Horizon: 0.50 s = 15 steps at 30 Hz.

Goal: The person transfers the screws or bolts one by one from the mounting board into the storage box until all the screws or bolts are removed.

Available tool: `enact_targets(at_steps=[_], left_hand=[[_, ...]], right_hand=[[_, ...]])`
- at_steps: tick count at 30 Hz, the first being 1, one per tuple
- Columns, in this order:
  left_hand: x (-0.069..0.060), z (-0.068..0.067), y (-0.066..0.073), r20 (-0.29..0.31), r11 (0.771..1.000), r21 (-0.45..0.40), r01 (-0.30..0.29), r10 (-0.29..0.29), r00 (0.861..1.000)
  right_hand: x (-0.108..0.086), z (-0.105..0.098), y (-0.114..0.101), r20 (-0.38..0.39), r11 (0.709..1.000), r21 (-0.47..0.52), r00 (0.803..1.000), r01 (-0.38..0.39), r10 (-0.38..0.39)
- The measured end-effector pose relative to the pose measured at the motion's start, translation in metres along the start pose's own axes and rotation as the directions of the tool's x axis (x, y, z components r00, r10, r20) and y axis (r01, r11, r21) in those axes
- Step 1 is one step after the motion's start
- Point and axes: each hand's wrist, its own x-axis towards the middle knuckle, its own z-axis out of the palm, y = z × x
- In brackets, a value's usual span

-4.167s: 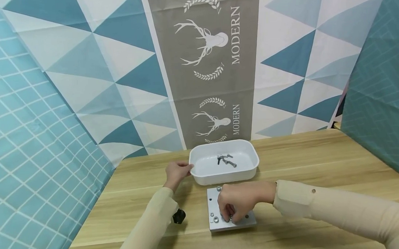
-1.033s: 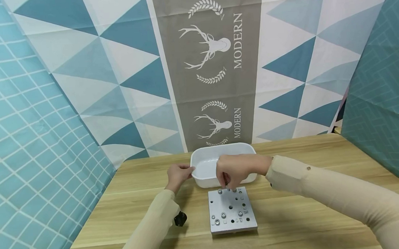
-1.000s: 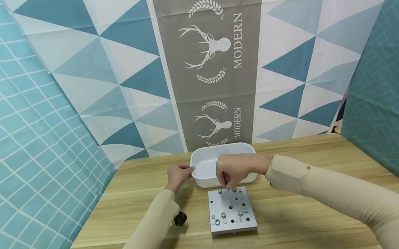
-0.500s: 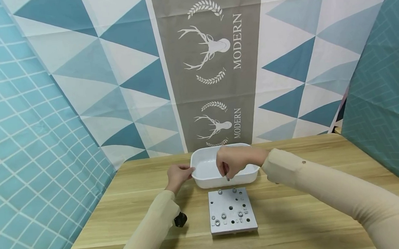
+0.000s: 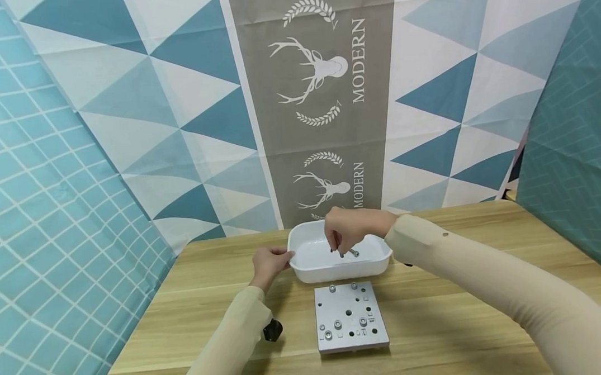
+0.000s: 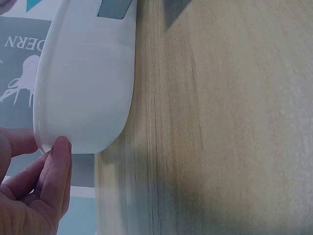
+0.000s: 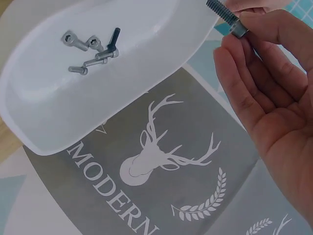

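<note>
My left hand (image 5: 270, 264) pinches the left rim of a white plastic tray (image 5: 342, 273) between thumb and fingers, as the left wrist view also shows. Over the tray's interior, my right hand (image 5: 346, 227) holds a silver socket-head bolt (image 7: 226, 14) by its head, the threaded end pointing away from the fingertips. Several loose silver bolts (image 7: 95, 61) and one dark bolt (image 7: 114, 38) lie in the tray. In front of it sits a grey metal plate (image 5: 334, 308) with drilled holes and several socket-head bolts standing in it.
A black object (image 5: 273, 330) shows at the left sleeve's cuff. Everything stands on a wood-grain table (image 5: 451, 298). A patterned cloth backdrop (image 5: 328, 125) hangs directly behind the tray, with blue cloth at both sides.
My right hand has risen from the plate's far edge and moved back over the tray, carrying the bolt. The left hand has kept its pinch on the tray rim.
</note>
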Motion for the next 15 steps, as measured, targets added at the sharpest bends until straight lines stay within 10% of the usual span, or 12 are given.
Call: enact_targets(at_steps=[15], left_hand=[[0.002,0.0,-0.002,-0.006,1.0,-0.01,-0.011,0.011,1.0]], right_hand=[[0.022,-0.004,0.017,0.017,0.996,-0.081,0.999,-0.045,0.047]])
